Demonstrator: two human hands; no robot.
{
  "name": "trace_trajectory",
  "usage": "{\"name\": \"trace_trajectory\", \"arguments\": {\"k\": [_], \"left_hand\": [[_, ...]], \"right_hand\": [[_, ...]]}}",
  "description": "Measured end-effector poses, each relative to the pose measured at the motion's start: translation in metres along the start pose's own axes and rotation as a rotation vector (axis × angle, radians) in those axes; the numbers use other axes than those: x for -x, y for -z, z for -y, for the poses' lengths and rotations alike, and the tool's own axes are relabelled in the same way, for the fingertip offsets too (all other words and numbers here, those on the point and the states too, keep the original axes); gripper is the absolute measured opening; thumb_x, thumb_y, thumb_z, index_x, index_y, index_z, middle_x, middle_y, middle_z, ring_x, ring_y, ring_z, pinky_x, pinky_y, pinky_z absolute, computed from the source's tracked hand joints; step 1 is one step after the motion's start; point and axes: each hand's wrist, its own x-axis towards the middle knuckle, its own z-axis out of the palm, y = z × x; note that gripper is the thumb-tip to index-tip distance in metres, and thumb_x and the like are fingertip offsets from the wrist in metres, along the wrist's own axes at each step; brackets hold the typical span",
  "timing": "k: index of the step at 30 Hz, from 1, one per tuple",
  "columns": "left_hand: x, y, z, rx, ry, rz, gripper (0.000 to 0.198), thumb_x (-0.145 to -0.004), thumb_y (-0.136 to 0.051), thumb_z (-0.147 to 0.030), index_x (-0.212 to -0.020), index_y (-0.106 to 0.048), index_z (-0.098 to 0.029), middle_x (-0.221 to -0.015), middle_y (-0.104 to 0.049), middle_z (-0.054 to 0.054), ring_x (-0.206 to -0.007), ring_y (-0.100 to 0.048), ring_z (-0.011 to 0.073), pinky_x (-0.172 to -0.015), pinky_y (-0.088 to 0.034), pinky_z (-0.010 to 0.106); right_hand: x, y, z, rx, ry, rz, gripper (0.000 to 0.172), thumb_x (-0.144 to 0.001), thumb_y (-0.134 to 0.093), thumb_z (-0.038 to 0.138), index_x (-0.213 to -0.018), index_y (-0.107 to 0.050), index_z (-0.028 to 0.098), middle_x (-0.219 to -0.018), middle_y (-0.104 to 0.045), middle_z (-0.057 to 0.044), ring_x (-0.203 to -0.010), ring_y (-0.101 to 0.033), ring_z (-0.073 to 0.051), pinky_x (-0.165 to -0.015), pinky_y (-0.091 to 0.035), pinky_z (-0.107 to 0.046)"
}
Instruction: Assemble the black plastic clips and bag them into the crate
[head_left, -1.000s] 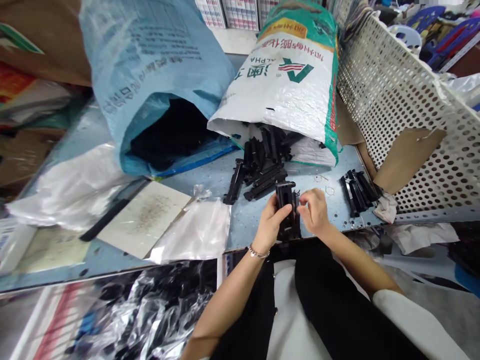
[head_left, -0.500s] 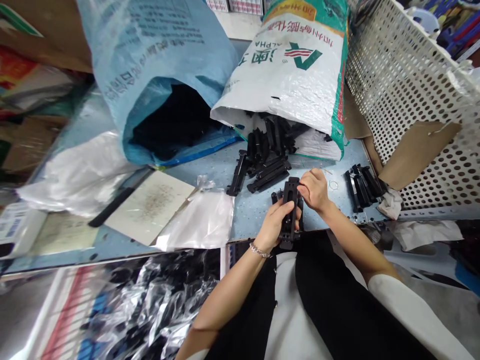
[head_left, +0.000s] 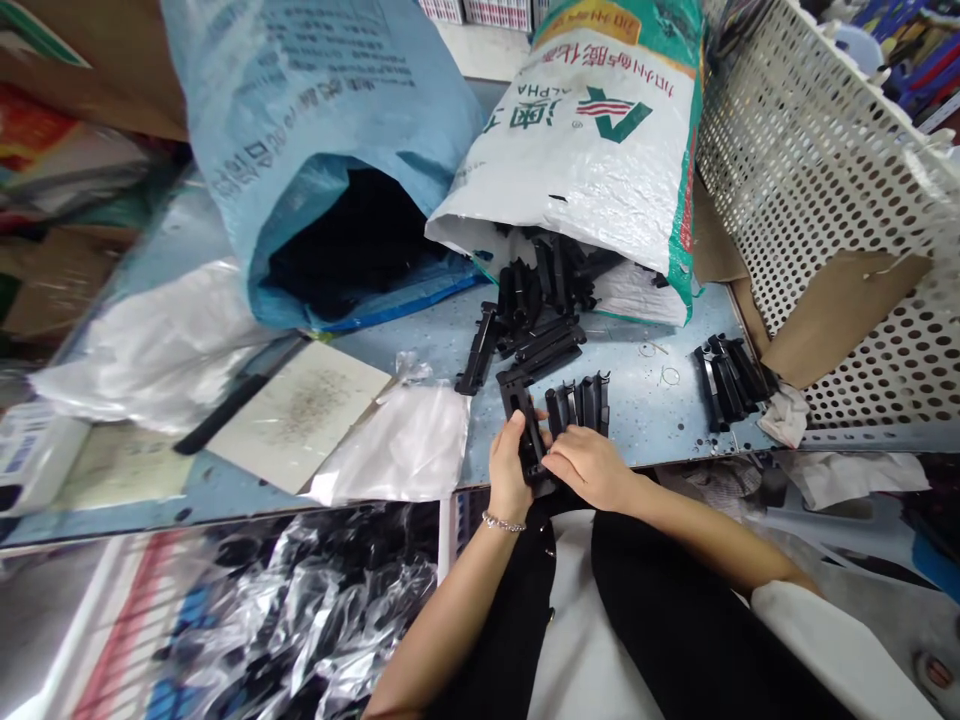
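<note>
My left hand is wrapped around a long black plastic part at the near edge of the blue table. My right hand rests closed on the same part's lower end, fingers pressed together. Just right of the hands, a small row of the same black parts stands on the table. A pile of black parts spills from the white and green sack beyond.
A light blue sack lies open at the left. Another group of black parts lies by the white perforated panel and cardboard on the right. Clear plastic bags and a sheet of paper lie left; small wire rings lie right.
Both hands dropped toward the table's near edge and shifted left with the part. My right hand moved from the part's top end to its lower end. A row of parts now shows beside them.
</note>
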Motion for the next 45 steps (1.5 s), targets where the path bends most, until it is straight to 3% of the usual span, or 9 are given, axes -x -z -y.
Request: {"name": "trace_trajectory", "arguments": {"k": [3,9,12,15,19,23,34,39,45], "left_hand": [[-0.003,0.013,0.007,-0.054,-0.096,-0.134,0.044,-0.081,-0.067,-0.052,-0.109,-0.058,-0.020,-0.082,-0.067,0.000,-0.068,-0.064,0.0129,-0.065,-0.053,0.025],[-0.023,0.044,0.018,-0.510,-0.209,-0.149,0.048,-0.082,-0.062,-0.037,-0.124,-0.053,-0.017,-0.111,-0.067,0.010,-0.109,-0.064,0.0270,-0.100,-0.049,0.048],[-0.029,0.051,0.018,-0.975,-0.322,-0.231,0.054,-0.087,-0.056,-0.036,-0.136,-0.052,-0.015,-0.141,-0.050,0.020,-0.135,-0.043,0.0361,-0.114,-0.030,0.059],[-0.029,0.047,0.013,-1.222,-0.347,-0.291,0.060,-0.091,-0.053,-0.038,-0.145,-0.046,-0.015,-0.152,-0.039,0.023,-0.140,-0.033,0.0437,-0.111,-0.024,0.070],[-0.022,0.024,0.002,-0.877,-0.488,-0.173,0.067,-0.091,-0.055,-0.049,-0.149,-0.039,-0.019,-0.151,-0.043,0.019,-0.139,-0.039,0.0359,-0.114,-0.032,0.057],[-0.009,-0.001,-0.012,-0.354,-0.416,-0.039,0.058,-0.093,-0.054,-0.053,-0.142,-0.044,-0.023,-0.120,-0.065,0.009,-0.108,-0.064,0.0229,-0.098,-0.051,0.039],[0.026,-0.010,-0.031,-0.653,-0.285,0.104,0.066,-0.085,-0.065,-0.044,-0.144,-0.045,-0.019,-0.137,-0.060,0.013,-0.130,-0.054,0.0347,-0.110,-0.040,0.047],[0.009,-0.003,-0.033,-0.553,-0.276,0.017,0.041,-0.086,-0.061,-0.041,-0.121,-0.060,-0.020,-0.109,-0.071,0.007,-0.102,-0.066,0.0274,-0.093,-0.050,0.039],[0.005,0.008,-0.041,-0.406,-0.126,-0.042,0.028,-0.086,-0.054,-0.045,-0.083,-0.065,-0.019,-0.073,-0.067,0.003,-0.069,-0.064,0.0199,-0.067,-0.052,0.031]], "right_hand": [[-0.023,0.007,-0.008,-0.080,-0.034,0.091,0.035,-0.104,-0.043,0.035,-0.078,-0.062,0.023,-0.076,-0.063,-0.001,-0.074,-0.059,-0.018,-0.067,-0.047,-0.032],[-0.099,0.031,-0.078,0.377,-0.033,-0.132,0.030,-0.096,-0.051,0.008,-0.120,-0.066,0.018,-0.121,-0.062,-0.012,-0.117,-0.050,-0.026,-0.107,-0.034,-0.046],[-0.113,0.036,-0.104,0.480,-0.034,-0.056,0.019,-0.092,-0.062,0.014,-0.109,-0.071,0.017,-0.106,-0.064,-0.012,-0.110,-0.049,-0.029,-0.102,-0.035,-0.047],[-0.100,0.034,-0.098,0.437,-0.046,-0.189,0.018,-0.093,-0.064,0.022,-0.109,-0.070,0.018,-0.101,-0.062,-0.011,-0.101,-0.051,-0.029,-0.088,-0.042,-0.044],[-0.060,0.022,-0.051,0.257,0.010,-0.449,0.018,-0.099,-0.055,0.026,-0.108,-0.068,0.017,-0.094,-0.061,-0.010,-0.091,-0.055,-0.025,-0.079,-0.046,-0.039],[-0.031,0.022,-0.013,0.060,0.240,-0.355,0.022,-0.100,-0.051,0.038,-0.107,-0.064,0.021,-0.090,-0.062,-0.007,-0.085,-0.058,-0.022,-0.075,-0.048,-0.038],[-0.049,0.060,-0.043,0.312,0.374,-0.282,0.031,-0.104,-0.040,0.040,-0.090,-0.060,0.021,-0.081,-0.057,-0.006,-0.076,-0.050,-0.022,-0.069,-0.044,-0.037],[-0.034,0.043,-0.031,0.216,0.281,-0.289,0.039,-0.106,-0.031,0.043,-0.092,-0.059,0.020,-0.079,-0.059,-0.005,-0.075,-0.052,-0.020,-0.066,-0.043,-0.034],[-0.013,-0.003,-0.008,0.350,0.611,-0.155,0.040,-0.098,-0.050,0.055,-0.073,-0.059,0.025,-0.071,-0.057,-0.001,-0.071,-0.048,-0.020,-0.061,-0.035,-0.035]]}}
